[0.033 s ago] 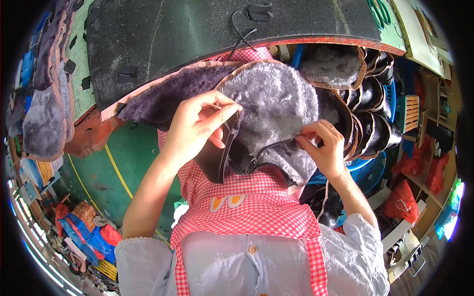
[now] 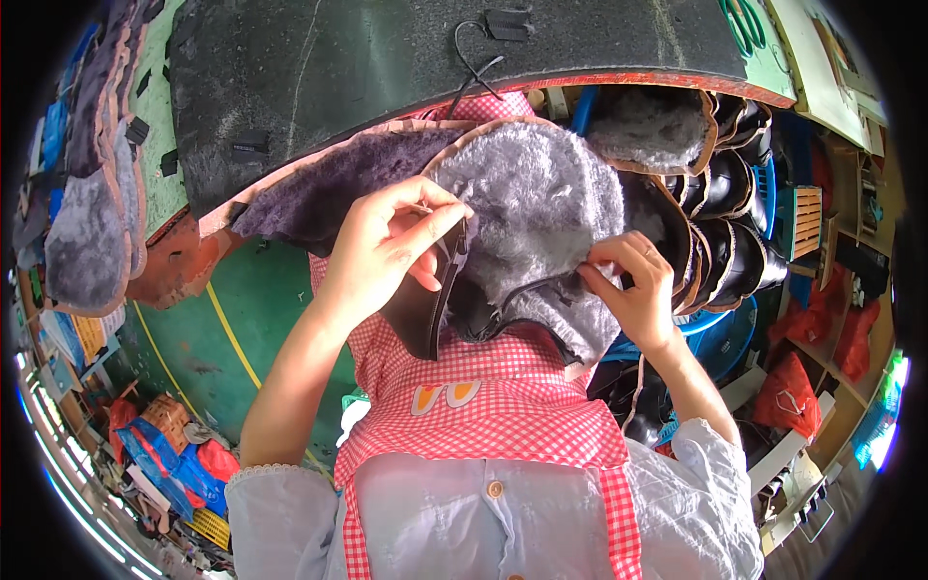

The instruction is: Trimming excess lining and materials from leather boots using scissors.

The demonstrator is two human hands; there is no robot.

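The left hand (image 2: pixel 382 256) has its grip pinched shut on the edge of a grey furry lining (image 2: pixel 532 208), thumb and fingers pressed together right where the plush meets a stiff black strip (image 2: pixel 447 290) that hangs down below the knuckles. Over on the other side, the right hand (image 2: pixel 633 290) clamps its grip on the lower right rim of that same lining, fingertips curled into the pile. The lining sits up between both hands, held in the air in front of the chest, a rounded, dome-like piece, soft and shaggy, with a thin tan trim along its top curve. Its underside folds into a dark, smooth inner layer near the middle.

Just behind it lies a darker purple fleece piece (image 2: pixel 338 179), long and flat, with the same tan edging, touching the lining on the left. Above both curves the desk (image 2: pixel 406 58), its top covered in rough black matting with a red edge. To the right, a row of glossy black boot uppers (image 2: pixel 725 232) stands nested one inside another, shiny and curved, one fuzzy grey one topping the stack. Below the hands, a red-and-white checked apron (image 2: pixel 483 416) over a pale blue buttoned shirt. The floor (image 2: pixel 242 319) to the left is green with a yellow line.
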